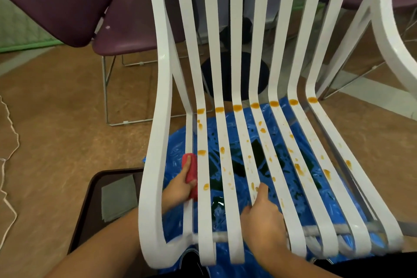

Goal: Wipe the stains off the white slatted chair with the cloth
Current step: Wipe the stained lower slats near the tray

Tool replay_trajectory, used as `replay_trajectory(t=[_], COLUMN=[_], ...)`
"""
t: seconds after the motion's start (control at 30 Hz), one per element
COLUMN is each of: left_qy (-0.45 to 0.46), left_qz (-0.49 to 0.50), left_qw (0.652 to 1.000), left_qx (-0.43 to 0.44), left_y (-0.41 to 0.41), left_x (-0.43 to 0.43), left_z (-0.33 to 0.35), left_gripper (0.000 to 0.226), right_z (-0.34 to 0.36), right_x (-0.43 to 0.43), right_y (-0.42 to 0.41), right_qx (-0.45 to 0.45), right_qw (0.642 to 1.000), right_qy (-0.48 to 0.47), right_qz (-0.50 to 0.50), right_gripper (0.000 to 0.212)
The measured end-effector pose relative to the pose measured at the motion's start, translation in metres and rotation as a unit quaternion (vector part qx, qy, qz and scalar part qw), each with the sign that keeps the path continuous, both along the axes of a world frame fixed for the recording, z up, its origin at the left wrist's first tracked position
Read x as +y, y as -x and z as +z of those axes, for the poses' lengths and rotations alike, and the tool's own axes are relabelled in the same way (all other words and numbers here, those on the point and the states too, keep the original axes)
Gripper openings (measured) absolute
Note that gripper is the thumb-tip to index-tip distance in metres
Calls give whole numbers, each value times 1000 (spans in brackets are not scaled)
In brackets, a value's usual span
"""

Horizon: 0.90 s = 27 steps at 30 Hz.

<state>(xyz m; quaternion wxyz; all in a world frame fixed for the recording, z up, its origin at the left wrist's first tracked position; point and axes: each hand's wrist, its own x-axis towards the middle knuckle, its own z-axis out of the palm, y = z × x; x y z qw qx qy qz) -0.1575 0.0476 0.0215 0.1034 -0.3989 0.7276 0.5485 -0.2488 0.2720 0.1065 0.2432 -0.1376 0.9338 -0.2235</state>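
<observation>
Barely started: my left grip (181,184) clenches the cloth (191,168) against the chair's (158,119) leftmost seat slat, right grip (264,216) holds a middle slat, and orange stains (255,105) spot nearly every slat.

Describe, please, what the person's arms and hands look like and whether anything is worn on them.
The left hand and right hand are bare: no gloves, rings or watch visible. The left forearm and right forearm are also uncovered as far as the picture shows; no sleeve reaches into view. No markings show on either.
</observation>
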Motion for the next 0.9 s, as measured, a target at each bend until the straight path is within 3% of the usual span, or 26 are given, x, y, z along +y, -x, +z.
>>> replay_trajectory(t=[0.23, 0.53, 0.7, 0.9], left_qy=[10, -91, -52, 25], left_qz=[26, 132, 95, 31], left_qw=[999, 985, 992, 998], left_qx=[-19, 71, 57, 55], left_y=[69, 121, 126, 100], left_x=[-50, -94, -94, -74], left_z=[11, 10, 13, 12], left_gripper=[84, 94, 96, 80], right_z=[0, -2, -6, -7], right_x=[0, -3, -3, -2], right_y=[3, 5, 5, 3], right_qx=[-22, -14, -11, 0], right_qw=[1000, 1000, 1000, 999], right_qy=[2, -17, -24, -31], right_qz=[2, -8, -8, -9], right_gripper=[57, 57, 57, 50])
